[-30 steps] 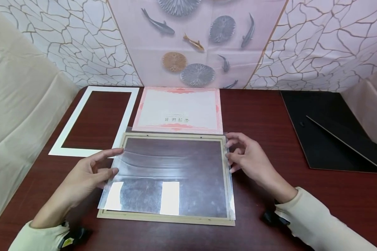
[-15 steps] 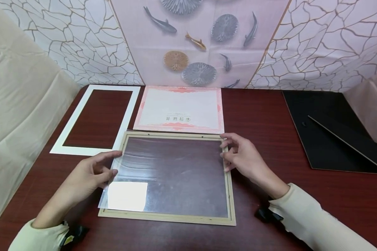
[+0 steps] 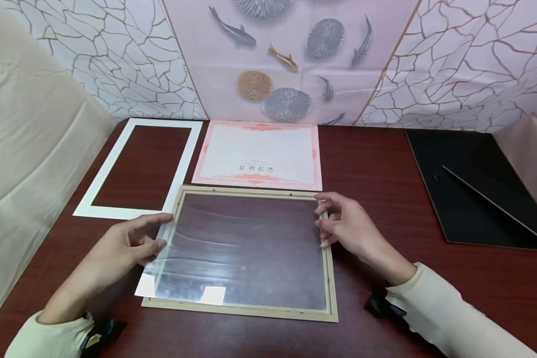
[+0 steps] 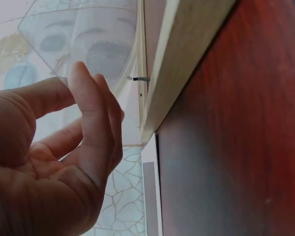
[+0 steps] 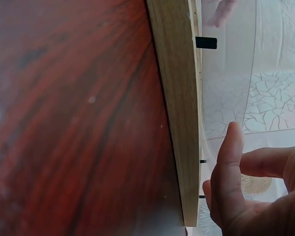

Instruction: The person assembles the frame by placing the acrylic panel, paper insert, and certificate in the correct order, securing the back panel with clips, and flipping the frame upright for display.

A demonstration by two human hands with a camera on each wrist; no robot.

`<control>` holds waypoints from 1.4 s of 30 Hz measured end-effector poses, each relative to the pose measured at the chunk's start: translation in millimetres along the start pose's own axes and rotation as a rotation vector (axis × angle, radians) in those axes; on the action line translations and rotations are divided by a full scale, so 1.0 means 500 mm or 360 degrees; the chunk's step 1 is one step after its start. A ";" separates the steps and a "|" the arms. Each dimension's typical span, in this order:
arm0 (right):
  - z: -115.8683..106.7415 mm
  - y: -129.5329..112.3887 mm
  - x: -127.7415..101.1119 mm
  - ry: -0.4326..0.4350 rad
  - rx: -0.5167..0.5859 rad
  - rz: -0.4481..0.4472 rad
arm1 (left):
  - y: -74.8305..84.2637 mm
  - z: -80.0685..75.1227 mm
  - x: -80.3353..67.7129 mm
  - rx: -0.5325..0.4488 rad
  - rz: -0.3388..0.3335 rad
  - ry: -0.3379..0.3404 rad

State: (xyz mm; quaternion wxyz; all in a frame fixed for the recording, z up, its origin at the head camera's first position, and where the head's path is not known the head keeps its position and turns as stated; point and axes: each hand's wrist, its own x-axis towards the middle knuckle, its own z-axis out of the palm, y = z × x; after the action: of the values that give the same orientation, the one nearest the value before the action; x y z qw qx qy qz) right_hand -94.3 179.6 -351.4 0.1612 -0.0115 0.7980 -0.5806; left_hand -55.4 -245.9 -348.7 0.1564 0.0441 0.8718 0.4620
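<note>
A light wooden picture frame [image 3: 250,311] lies flat on the dark red table [image 3: 376,164]. A clear sheet [image 3: 241,243] rests over its opening. The sheet's right side lies down inside the frame, and its left edge is raised slightly past the frame's left rail. My left hand [image 3: 165,229] pinches that raised left edge between thumb and fingers; the left wrist view shows the left hand [image 4: 83,113] beside the frame [image 4: 187,59] under the sheet [image 4: 88,34]. My right hand [image 3: 322,221] touches the sheet's right edge at the rail with loosely bent fingers. The right wrist view shows the right hand [image 5: 231,167] beside the frame [image 5: 179,123].
A white mat border [image 3: 116,212] lies at the back left. A pink-edged certificate [image 3: 259,154] lies behind the frame. A black backing board [image 3: 456,199] with its strut [image 3: 496,204] is at the right. Beige cloth [image 3: 27,164] hangs on the left, and a patterned backdrop stands behind.
The clear sheet has come down from above the frame into it, right side first. Both hands sank with it; the glare on the sheet shrank and shifted.
</note>
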 end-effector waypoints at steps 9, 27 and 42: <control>-0.005 0.003 0.005 -0.0011 -0.0025 0.0008 | -0.004 0.013 0.003 0.0068 0.0031 -0.0020; -0.004 0.003 0.004 -0.0005 -0.0135 0.0008 | -0.016 0.034 -0.002 0.0618 0.0453 0.0158; -0.008 0.005 0.003 0.0020 -0.0175 -0.0017 | -0.004 0.043 -0.016 0.0798 0.0269 -0.0032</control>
State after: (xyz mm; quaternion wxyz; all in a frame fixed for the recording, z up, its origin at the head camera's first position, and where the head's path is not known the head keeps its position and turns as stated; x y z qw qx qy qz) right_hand -96.5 184.0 -353.2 0.1523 -0.0210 0.8296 -0.5369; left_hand -40.8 -231.7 -359.4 0.1101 0.1589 0.9507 0.2426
